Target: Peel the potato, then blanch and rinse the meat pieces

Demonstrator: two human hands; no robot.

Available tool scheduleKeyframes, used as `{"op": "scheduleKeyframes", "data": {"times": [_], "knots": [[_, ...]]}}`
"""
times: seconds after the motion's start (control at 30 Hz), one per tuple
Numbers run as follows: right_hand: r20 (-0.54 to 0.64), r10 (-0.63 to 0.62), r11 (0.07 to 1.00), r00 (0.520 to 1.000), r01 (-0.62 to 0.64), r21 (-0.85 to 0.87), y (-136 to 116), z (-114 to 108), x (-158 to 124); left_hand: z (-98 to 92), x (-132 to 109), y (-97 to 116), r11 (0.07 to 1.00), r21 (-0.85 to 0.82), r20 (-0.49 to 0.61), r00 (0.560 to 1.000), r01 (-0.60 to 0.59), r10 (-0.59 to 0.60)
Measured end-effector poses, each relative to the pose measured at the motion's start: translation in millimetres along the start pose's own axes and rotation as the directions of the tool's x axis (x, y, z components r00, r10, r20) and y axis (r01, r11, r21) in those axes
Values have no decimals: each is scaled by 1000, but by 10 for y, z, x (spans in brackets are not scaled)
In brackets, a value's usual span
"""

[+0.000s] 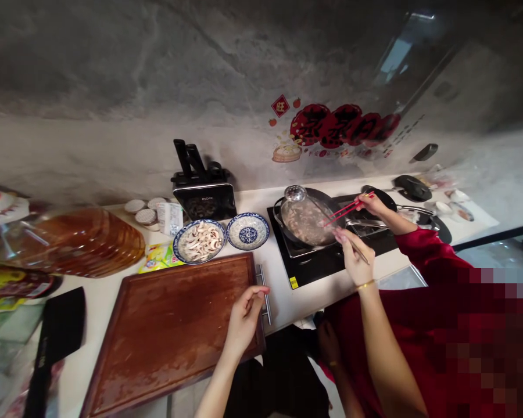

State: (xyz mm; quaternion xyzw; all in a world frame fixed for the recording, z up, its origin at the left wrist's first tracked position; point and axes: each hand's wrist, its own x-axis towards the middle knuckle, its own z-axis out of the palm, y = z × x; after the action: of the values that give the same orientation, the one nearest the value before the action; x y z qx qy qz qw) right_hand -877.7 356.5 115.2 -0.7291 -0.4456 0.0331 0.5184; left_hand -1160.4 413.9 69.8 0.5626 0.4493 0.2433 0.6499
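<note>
My right hand (357, 255), with a gold bracelet at the wrist, grips the handle of a metal skimmer ladle (295, 193). Its perforated-looking bowl is raised over the far left rim of a dark wok (283, 229). In the wok, pale pieces of meat (307, 223) lie in cloudy liquid. My left hand (246, 316) hangs over the right edge of a brown cutting board (178, 325), its fingers curled together with nothing in them. From the right, a co-worker's hand (372, 204) holds red chopsticks (346, 212) with their tips in the wok.
A bowl of sliced mushrooms (200, 241) and a blue-patterned plate (247, 230) stand behind the board. Nearby are a knife block (204, 200), a big oil jug (87, 241) and a black cleaver (61, 325). The wok sits on a black cooktop (298, 273); the co-worker's red sleeve (431, 255) is close on the right.
</note>
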Motion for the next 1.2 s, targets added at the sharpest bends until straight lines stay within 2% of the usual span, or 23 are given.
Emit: {"op": "scheduleKeyframes", "data": {"times": [0.1, 0.2, 0.27, 0.37, 0.5, 0.6, 0.7, 0.8, 0.87, 1.03, 1.2], "knots": [[116, -170, 960, 979, 191, -203, 295, 8, 405, -40, -9, -54, 1000, -3, 8, 1000, -1, 1], [264, -206, 915, 942, 281, -289, 581, 33, 738, -89, -17, -112, 1000, -8, 11, 1000, 4, -3], [330, -160, 910, 930, 269, -316, 728, 46, 873, -126, -19, -146, 1000, -2, -3, 1000, 8, -8], [364, -72, 920, 929, 202, -335, 865, 37, 949, -182, -14, -189, 1000, 0, -24, 1000, 13, -13], [287, 33, 921, 957, 82, -380, 929, -38, 911, -240, 16, -223, 1000, -5, -29, 1000, 12, -12], [171, 107, 944, 979, -47, -326, 941, -117, 859, -258, 49, -232, 1000, -2, -25, 1000, 5, -5], [85, 222, 968, 971, -209, -142, 930, -185, 811, -249, 75, -240, 1000, -11, -10, 1000, 8, -8], [70, 315, 947, 946, -319, 41, 864, -239, 755, -229, 80, -258, 1000, -17, 21, 1000, 18, -18], [96, 348, 929, 933, -356, 96, 779, -273, 708, -221, 75, -276, 999, -22, 39, 999, 23, -22], [189, 368, 921, 910, -384, 56, 491, -353, 571, -222, 61, -320, 999, -20, 36, 999, 30, -29], [262, 334, 943, 905, -321, -94, 269, -457, 442, -227, 51, -341, 1000, -10, 20, 999, 29, -29]]}}
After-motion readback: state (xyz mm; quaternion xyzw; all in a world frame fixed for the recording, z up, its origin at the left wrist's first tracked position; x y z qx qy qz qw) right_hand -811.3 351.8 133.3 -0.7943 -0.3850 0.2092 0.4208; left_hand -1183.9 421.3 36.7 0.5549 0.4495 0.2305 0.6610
